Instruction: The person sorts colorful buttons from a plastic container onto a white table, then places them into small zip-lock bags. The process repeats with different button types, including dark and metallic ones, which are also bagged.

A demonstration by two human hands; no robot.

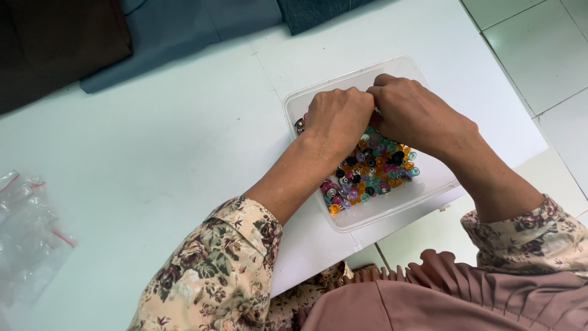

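the fingertips of both hands are hidden, because the hands are seen from the back and the fingers curl down and away from the camera, so i cannot tell if they pinch something or only press together. a small pale-green thing shows just between the two hands, but it is too small to make out. the clear plastic box (343,222) stands on the white table (153,153), near its front corner, and one corner of the box is covered by the hands. in the box lie many small beads (370,175) in orange, purple, teal, pink and black, gathered in a heap in the middle and partly hidden under the hands. the left hand (338,119) and the right hand (416,113) are held over the far part of the box, knuckles up, touching each other at the fingers. both forearms come from floral sleeves (214,270). at the left edge lie clear zip bags (27,239), cut off by the frame. dark folded cloth (159,30) lies at the far side of the table.
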